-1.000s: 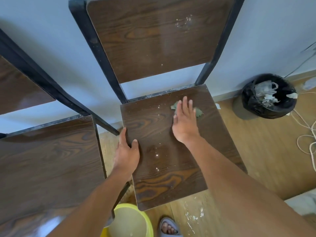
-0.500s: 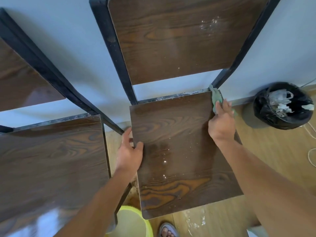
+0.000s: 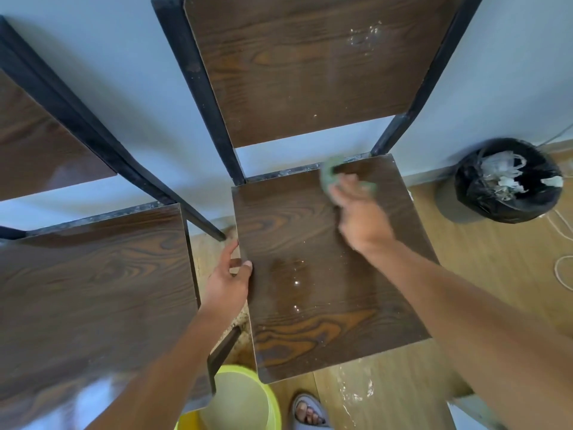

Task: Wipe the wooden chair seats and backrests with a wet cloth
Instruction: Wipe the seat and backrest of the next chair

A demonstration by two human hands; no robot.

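Cloth (image 3: pixel 333 176) lies bunched under our right hand (image 3: pixel 361 217) at the seat's (image 3: pixel 310 243) back edge; left hand (image 3: pixel 228 282) clamps the side. Wiping fast may miss the backrest's (image 3: pixel 310 72) white specks.

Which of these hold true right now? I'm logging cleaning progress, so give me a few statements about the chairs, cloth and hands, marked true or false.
1. The right hand presses the green cloth near the back edge of the middle chair seat. True.
2. The left hand rests on the backrest. False: its grip is on the seat's left edge.
3. White specks show on the backrest's upper right. True.
4. The yellow bucket stands on the seat. False: it stands on the floor below the front edge.
5. The black bin lies tipped over. False: it stands upright by the wall.
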